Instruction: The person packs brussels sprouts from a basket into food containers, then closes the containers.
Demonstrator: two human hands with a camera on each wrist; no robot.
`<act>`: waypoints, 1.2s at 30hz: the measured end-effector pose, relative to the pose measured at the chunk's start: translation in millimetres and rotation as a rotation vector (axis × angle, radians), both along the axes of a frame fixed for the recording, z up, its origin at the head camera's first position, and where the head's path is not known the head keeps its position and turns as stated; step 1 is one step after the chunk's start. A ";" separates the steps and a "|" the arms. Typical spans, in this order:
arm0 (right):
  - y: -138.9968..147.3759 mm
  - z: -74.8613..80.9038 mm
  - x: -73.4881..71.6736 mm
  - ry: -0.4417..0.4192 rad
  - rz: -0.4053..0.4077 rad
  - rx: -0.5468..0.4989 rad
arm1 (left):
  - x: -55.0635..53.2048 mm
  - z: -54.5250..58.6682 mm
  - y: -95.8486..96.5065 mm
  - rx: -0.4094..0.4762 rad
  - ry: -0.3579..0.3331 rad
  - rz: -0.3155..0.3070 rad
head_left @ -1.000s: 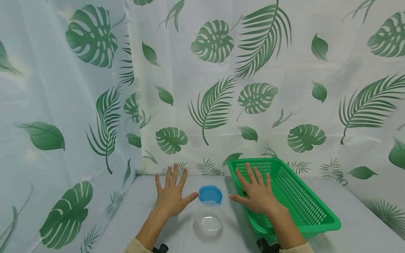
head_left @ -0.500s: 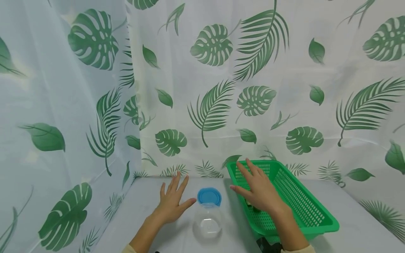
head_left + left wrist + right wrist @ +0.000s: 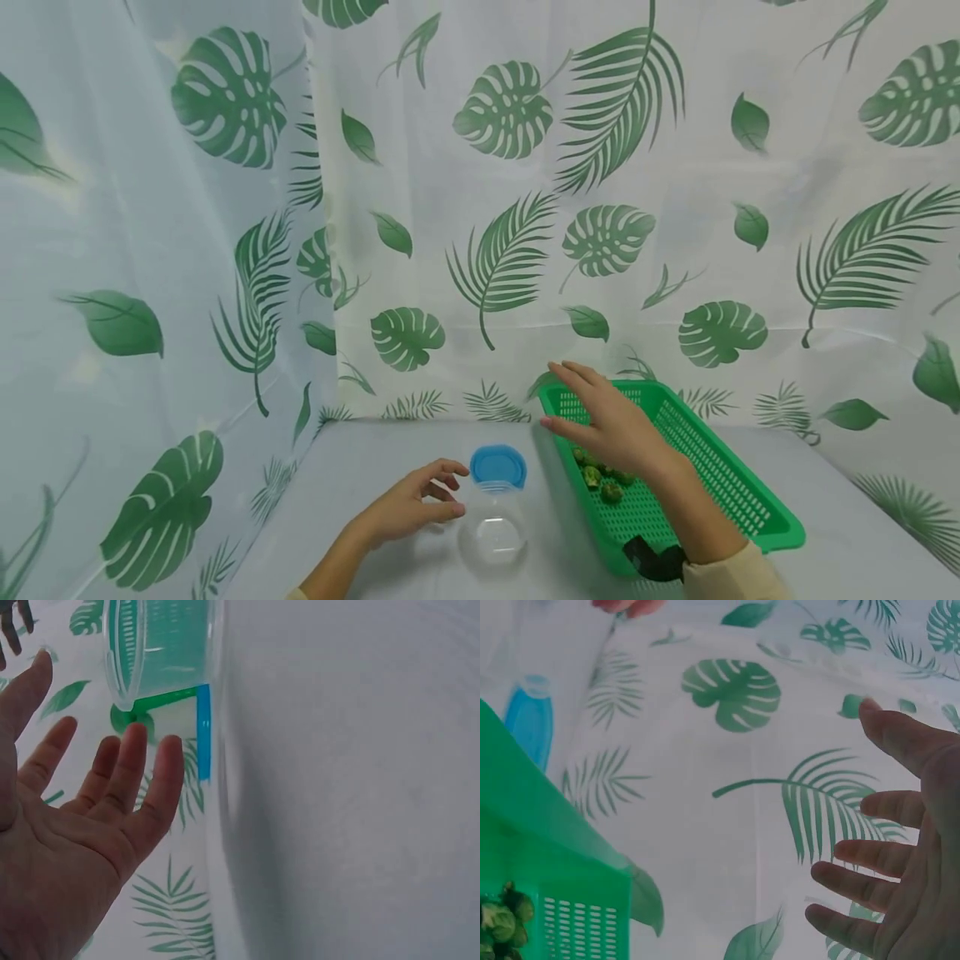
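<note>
Beside a clear round plastic tub (image 3: 492,537), my left hand (image 3: 411,505) hovers on the left with its fingers loosely bent and nothing in them. The left wrist view shows the palm of this left hand (image 3: 82,832) below the tub (image 3: 169,645), fingers apart from it. A blue lid (image 3: 498,467) lies on the table just behind the tub. My right hand (image 3: 622,425) is over the green basket (image 3: 720,467), fingers extended and holding nothing. Several small green Brussels sprouts (image 3: 611,492) sit in the basket's left part, partly hidden under that hand.
A white table (image 3: 420,575) carries the tub, lid and basket. White sheets with green leaf prints (image 3: 510,250) hang behind and at the left. The basket's high perforated wall (image 3: 577,930) stands between the sprouts and the sheet in the right wrist view.
The left hand has lowered from a raised, spread pose, its fingers bending toward the tub. The right hand has turned from spread palm-down to edge-on, uncovering more sprouts.
</note>
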State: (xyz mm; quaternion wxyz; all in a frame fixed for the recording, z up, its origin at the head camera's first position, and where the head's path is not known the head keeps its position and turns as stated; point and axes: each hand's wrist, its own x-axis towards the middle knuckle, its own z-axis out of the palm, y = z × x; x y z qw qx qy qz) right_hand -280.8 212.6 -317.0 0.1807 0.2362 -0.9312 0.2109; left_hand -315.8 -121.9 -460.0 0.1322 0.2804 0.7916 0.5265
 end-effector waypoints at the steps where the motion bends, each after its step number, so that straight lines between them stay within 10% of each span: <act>1: 0.0 2.7 -2.0 -0.010 0.011 -0.013 | 0.4 -0.9 0.4 0.020 -0.028 -0.020; 17: 23.1 14.8 -59.8 -0.089 0.033 -0.215 | 5.9 -4.1 9.3 0.023 -0.102 -0.049; 36: 54.7 -25.7 -97.5 -0.173 0.015 -0.159 | 3.6 -8.5 17.6 0.048 -0.133 -0.059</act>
